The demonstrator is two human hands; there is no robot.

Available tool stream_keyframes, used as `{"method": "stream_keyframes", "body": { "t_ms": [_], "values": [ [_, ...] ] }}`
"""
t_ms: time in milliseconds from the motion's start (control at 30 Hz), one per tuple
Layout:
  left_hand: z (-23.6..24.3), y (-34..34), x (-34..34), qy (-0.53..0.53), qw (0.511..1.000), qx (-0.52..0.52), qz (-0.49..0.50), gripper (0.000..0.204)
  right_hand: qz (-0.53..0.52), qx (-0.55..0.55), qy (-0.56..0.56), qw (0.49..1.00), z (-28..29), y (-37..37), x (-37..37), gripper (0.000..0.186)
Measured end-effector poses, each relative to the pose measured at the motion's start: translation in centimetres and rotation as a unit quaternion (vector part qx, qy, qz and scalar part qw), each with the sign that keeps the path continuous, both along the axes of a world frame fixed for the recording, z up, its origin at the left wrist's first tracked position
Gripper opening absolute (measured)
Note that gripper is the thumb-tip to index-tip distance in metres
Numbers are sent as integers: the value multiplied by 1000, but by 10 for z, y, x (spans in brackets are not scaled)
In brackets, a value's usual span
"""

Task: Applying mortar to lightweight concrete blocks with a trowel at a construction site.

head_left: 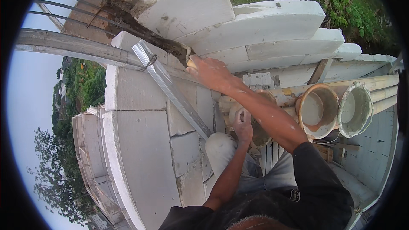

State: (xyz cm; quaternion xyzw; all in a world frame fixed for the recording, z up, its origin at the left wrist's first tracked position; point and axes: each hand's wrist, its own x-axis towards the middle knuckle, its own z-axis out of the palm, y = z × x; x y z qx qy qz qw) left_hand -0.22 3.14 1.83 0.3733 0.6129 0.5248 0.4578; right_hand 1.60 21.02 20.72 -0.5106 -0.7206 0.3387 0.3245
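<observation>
My right hand (211,74) is closed around the pale handle of a trowel (190,63). Its thin neck points up into a mortar-smeared corner gap (164,50) between white block walls, and the blade cannot be made out. My left hand (243,127) is held in front of my knees with its fingers curled closed; whatever is in them is hidden. Behind it sits a mortar-stained bucket (260,138), partly covered by my right forearm. A shiny metal channel (170,87) slants from a wire-tied rail (85,47) down to my knee.
Two mortar-smeared buckets, one brown (317,110) and one grey (355,108), stand on the right beside bamboo poles (379,89). A white block wall (145,157) runs along my left, with a drop beyond it. Metal bars (70,10) cross at upper left; grass lies beyond the far blocks.
</observation>
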Motion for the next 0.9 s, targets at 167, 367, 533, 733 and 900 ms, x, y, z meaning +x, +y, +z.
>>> {"method": "stream_keyframes", "body": {
  "t_ms": [167, 367, 533, 733, 900],
  "values": [
    [-5, 4, -20, 78, 996, -44, 8, 20, 29, -49, 64, 996, -4, -23, 5, 51],
    [-2, 3, -14, 79, 996, 30, -9, 21, 24, -374, 340, 862, -75, -70, 51, 56],
    [13, 5, -18, 112, 994, 7, -2, 22, 72, -403, 408, 816, -98, -58, 43, 49],
    [3, 4, -11, 60, 998, 9, -13, 23, 173, -482, 744, 428, -83, -18, 14, 42],
    [-9, -4, -15, 115, 977, 179, -23, 23, 180, -529, 712, 424, -35, -18, -15, 39]
  ]
}}
